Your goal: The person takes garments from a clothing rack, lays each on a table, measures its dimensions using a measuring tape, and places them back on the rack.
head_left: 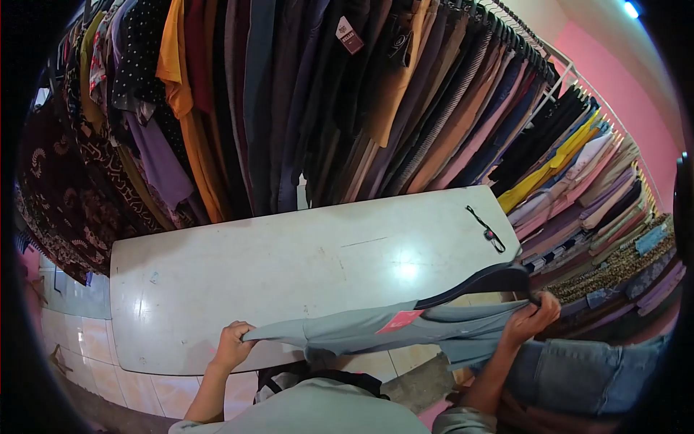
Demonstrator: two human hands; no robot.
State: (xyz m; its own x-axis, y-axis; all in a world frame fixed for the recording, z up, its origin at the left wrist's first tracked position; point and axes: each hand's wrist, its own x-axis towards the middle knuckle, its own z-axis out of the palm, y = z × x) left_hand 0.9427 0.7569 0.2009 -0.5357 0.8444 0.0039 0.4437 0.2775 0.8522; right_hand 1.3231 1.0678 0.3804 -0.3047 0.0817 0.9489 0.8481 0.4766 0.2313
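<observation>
A grey-green garment point(354, 325) is stretched sideways between my hands along the table's near edge. Its kind is hard to tell in this bunched state. My left hand point(233, 346) is closed on the narrow left end of the cloth. On the other side, my right hand point(533, 318) grips the right end, close to the tip of a black hanger point(484, 281). I cannot tell whether those fingers also hold the hanger. A pink tag point(400, 320) lies on the middle of the garment.
The white table point(238, 267) spans the middle, with a black cord point(493, 235) near its far right corner. Racks of hanging clothes point(289, 108) line the back, and more clothes point(578, 173) hang at right. Folded denim point(571, 372) is at lower right.
</observation>
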